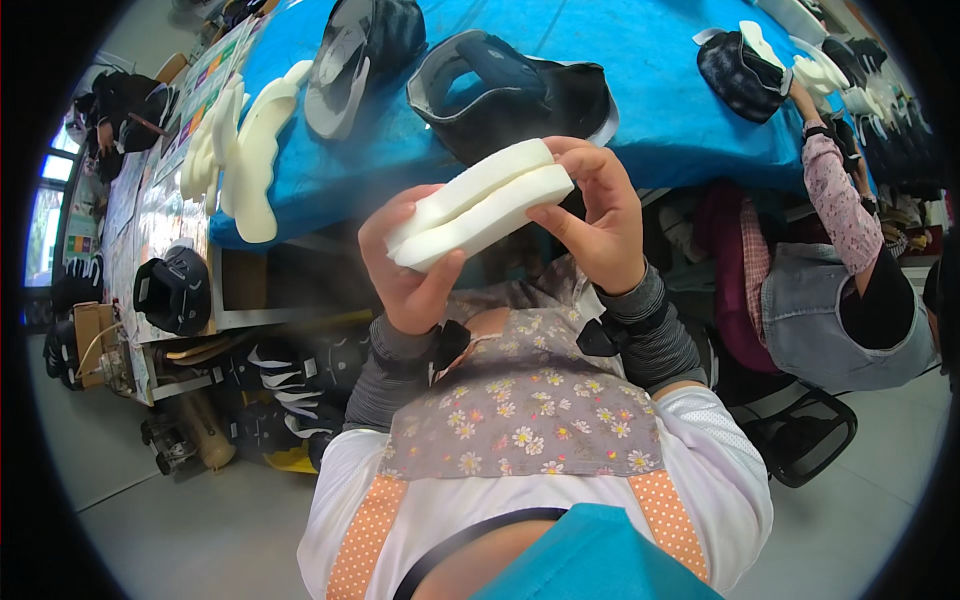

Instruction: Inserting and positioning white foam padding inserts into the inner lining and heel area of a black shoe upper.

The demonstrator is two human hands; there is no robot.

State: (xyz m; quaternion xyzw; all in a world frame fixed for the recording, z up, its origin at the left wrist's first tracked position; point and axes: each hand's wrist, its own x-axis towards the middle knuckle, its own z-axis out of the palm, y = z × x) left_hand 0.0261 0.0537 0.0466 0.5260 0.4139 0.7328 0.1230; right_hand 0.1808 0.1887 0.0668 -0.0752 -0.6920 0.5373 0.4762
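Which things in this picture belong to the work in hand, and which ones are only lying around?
Belonging, it seems:
White foam, held in the left hand and right hand
Perhaps the cream pads at left, similar in look

Lying around, as far as I can judge:
Black padded piece on the blue cover
Black rounded item at left
Cardboard box, far left

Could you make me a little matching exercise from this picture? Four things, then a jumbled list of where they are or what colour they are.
1. White foam
2. Table cover
3. Apron
4. Co-worker's sleeve

A. Greyish, with daisies
B. Gripped between left hand and right hand
C. Pink, patterned
D. Bright blue

Pairs: 1-B; 2-D; 3-A; 4-C
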